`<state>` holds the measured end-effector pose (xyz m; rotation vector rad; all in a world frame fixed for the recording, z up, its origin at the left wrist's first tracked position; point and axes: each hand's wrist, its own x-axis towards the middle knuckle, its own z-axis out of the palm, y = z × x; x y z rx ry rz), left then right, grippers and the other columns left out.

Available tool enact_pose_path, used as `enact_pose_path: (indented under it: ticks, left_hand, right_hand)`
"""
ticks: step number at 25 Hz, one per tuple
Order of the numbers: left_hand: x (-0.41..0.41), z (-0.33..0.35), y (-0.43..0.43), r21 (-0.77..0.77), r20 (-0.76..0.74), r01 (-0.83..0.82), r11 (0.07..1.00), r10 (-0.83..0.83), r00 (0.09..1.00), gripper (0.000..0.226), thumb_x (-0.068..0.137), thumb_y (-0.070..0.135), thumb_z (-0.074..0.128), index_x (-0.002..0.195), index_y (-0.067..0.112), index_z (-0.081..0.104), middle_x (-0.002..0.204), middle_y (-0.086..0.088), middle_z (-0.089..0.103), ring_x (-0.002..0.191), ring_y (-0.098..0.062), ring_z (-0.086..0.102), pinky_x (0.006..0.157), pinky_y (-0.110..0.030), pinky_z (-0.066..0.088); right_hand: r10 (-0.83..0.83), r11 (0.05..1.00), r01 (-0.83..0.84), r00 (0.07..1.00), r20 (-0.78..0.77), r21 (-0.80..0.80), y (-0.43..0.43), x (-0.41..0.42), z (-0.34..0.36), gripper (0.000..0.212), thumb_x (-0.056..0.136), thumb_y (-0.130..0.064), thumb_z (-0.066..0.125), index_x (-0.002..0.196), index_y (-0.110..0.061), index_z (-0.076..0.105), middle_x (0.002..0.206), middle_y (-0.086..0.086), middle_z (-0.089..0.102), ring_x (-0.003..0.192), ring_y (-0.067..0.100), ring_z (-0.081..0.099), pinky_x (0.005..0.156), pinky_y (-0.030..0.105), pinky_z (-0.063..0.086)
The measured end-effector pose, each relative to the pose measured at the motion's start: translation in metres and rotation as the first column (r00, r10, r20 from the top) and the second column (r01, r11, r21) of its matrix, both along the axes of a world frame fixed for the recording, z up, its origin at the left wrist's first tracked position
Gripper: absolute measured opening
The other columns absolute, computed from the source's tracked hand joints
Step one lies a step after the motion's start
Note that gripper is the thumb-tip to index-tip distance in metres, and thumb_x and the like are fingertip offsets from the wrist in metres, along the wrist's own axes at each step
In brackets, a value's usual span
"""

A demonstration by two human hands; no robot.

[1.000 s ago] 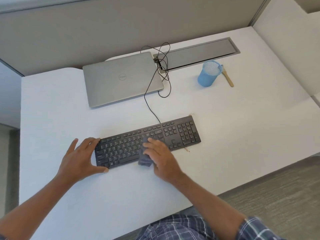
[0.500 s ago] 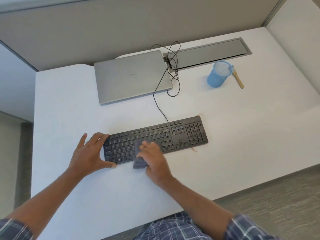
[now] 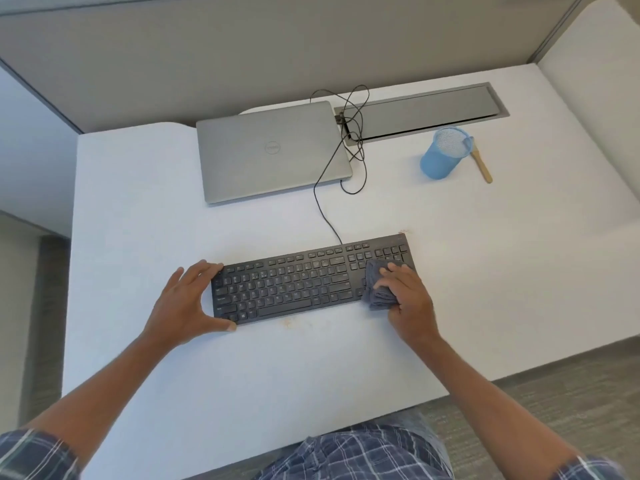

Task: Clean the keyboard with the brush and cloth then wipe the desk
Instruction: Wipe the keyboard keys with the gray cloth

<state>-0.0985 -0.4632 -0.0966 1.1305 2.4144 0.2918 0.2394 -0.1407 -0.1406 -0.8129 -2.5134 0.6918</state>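
Observation:
A black keyboard (image 3: pixel 298 282) lies across the middle of the white desk (image 3: pixel 485 271). My right hand (image 3: pixel 407 299) presses a bunched grey cloth (image 3: pixel 377 289) onto the keyboard's right end, over the number pad. My left hand (image 3: pixel 188 301) grips the keyboard's left end, fingers over the far corner and thumb at the near edge. A wooden brush handle (image 3: pixel 482 167) lies on the desk behind the blue mesh cup (image 3: pixel 443 154); its bristles are hidden by the cup.
A closed silver laptop (image 3: pixel 273 150) lies at the back, beside a grey cable tray (image 3: pixel 422 110). A black cable (image 3: pixel 325 209) runs from the tray to the keyboard. Faint brown smudges (image 3: pixel 289 322) mark the desk by the keyboard's near edge. Partition walls enclose the desk.
My right hand has slid the cloth from the keyboard's middle to its right end. My left hand has kept its hold on the left end. The view has shifted.

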Motion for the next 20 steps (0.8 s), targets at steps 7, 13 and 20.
enact_pose_path:
  ticks: [7, 13, 20]
  left_hand:
    - [-0.002, -0.007, -0.004, 0.029, -0.008, -0.008, 1.0, 0.008, 1.0, 0.137, 0.049, 0.089, 0.075, 0.166, 0.026, 0.038, 0.168, 0.007, 0.037, 0.16, -0.013, 0.027, 0.135, -0.041, 0.007]
    - [-0.001, -0.005, -0.005, 0.042, -0.02, 0.025, 0.999, -0.024, 1.0, 0.135, 0.053, 0.089, 0.076, 0.166, 0.027, 0.036, 0.162, 0.018, 0.036, 0.157, -0.01, 0.029, 0.135, -0.041, 0.006]
    - [0.002, -0.01, -0.01, 0.051, 0.011, -0.007, 0.999, 0.006, 1.0, 0.138, 0.062, 0.077, 0.089, 0.172, 0.027, 0.022, 0.174, 0.007, 0.03, 0.163, -0.014, 0.023, 0.134, -0.039, 0.004]
  right_hand:
    - [0.417, 0.889, -0.428, 0.904, -0.096, -0.165, -0.137, -0.118, -0.004, 0.042, 0.077, 0.009, 0.056, 0.11, -0.007, 0.076, 0.133, 0.011, 0.072, 0.144, 0.028, 0.055, 0.128, 0.047, 0.033]
    - [0.423, 0.905, -0.425, 0.905, -0.04, -0.038, -0.057, -0.083, 0.007, 0.022, 0.092, -0.005, 0.064, 0.106, -0.012, 0.079, 0.135, 0.007, 0.071, 0.136, 0.026, 0.061, 0.121, 0.043, 0.045]
    - [-0.081, 0.995, 0.084, 0.995, -0.064, 0.057, -0.018, -0.067, 0.015, 0.057, 0.055, 0.022, 0.056, 0.093, -0.015, 0.078, 0.105, 0.0, 0.069, 0.105, 0.03, 0.061, 0.089, 0.043, 0.048]
